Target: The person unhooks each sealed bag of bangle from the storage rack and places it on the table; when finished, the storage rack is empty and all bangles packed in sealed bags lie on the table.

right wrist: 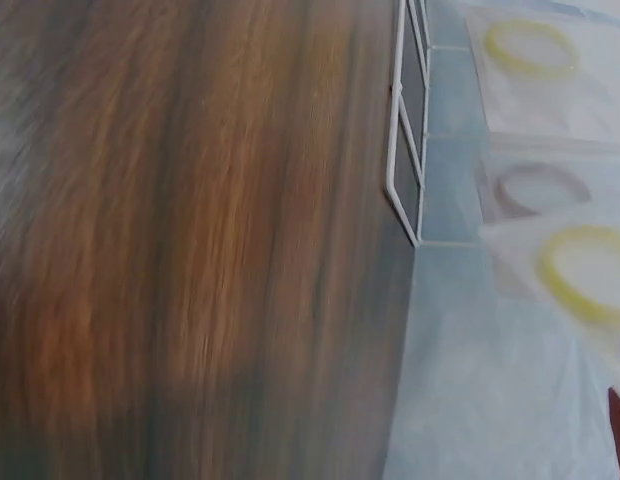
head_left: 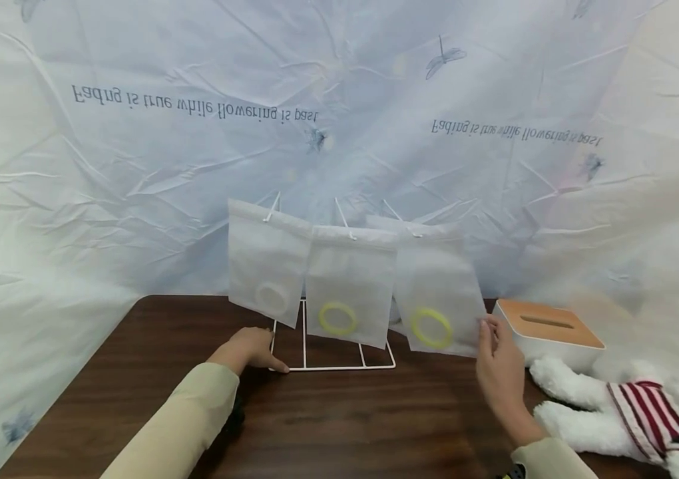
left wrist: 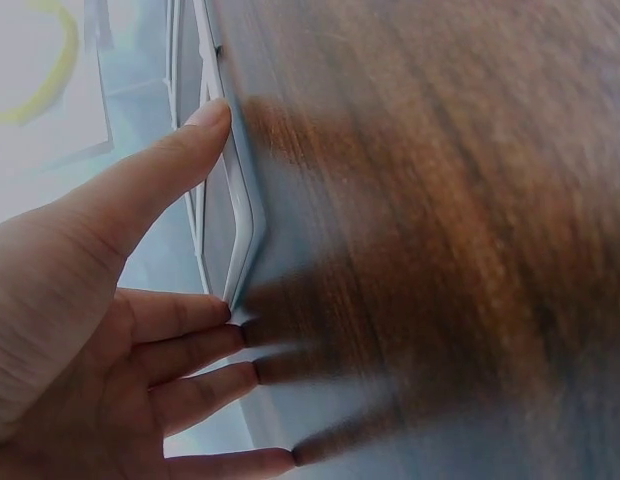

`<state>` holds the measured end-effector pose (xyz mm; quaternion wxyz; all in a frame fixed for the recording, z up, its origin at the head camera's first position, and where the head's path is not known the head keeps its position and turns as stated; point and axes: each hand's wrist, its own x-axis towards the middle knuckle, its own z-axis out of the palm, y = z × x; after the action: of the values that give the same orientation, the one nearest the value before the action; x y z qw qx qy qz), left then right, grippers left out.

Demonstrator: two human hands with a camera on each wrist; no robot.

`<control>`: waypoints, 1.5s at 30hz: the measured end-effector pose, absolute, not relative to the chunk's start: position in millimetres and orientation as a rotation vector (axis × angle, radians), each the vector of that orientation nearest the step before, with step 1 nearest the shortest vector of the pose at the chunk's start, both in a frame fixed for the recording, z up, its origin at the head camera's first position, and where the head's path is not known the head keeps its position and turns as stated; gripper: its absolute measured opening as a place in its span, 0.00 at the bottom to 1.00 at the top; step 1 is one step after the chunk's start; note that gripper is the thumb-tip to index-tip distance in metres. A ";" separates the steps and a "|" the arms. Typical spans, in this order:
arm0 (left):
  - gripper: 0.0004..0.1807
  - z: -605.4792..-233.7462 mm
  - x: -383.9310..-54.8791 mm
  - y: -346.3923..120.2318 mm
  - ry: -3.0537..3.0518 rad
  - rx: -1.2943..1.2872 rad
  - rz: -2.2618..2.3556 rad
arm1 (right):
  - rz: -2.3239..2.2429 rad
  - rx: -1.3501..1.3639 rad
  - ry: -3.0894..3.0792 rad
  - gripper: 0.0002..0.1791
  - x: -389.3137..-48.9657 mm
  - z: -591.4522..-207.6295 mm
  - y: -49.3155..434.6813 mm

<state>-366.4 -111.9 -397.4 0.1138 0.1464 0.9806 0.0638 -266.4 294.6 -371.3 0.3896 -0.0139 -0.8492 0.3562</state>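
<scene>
Nearest bit first: a white plush toy (head_left: 645,412) lies around your 2 o'clock on the brown surface (head_left: 339,412). Your right hand (head_left: 502,369), at about 1, has its fingers pinching the lower corner of the right-hand bag (head_left: 441,279), I'd guess to steady it. Your left hand (head_left: 247,349) is at 11, fingers pretty straight, not clenched, thumb against the near-left corner of the wire rack (head_left: 333,368), probably so it won't slide. Rack's at 12, with the left bag (head_left: 267,253) and middle bag (head_left: 351,273) hanging off its prongs (head_left: 342,216) too, likely so they face you. Lidded box (head_left: 555,332) sits just past your right hand, and a printed sheet (head_left: 339,159) hangs behind everything.
</scene>
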 end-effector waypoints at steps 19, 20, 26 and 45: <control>0.50 -397.0 -370.4 -113.4 2.873 0.442 0.183 | 1.161 -0.521 -2.019 0.19 -253.4 -362.5 373.1; 0.50 -397.8 -371.1 -113.5 2.871 0.440 0.185 | 1.173 -0.526 -2.052 0.20 -256.6 -364.0 376.0; 0.51 -399.8 -372.5 -112.0 2.856 0.430 0.208 | 1.114 -0.478 -2.379 0.24 -277.5 -375.4 380.5; 0.50 -399.9 -371.4 -110.1 2.852 0.421 0.205 | 1.657 -0.428 -2.738 0.35 -335.9 -390.2 350.5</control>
<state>-371.4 -110.1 -399.9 0.1256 0.1445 0.9790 0.0703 -335.9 350.5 -390.2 -0.0437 -0.1326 -0.8472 0.5126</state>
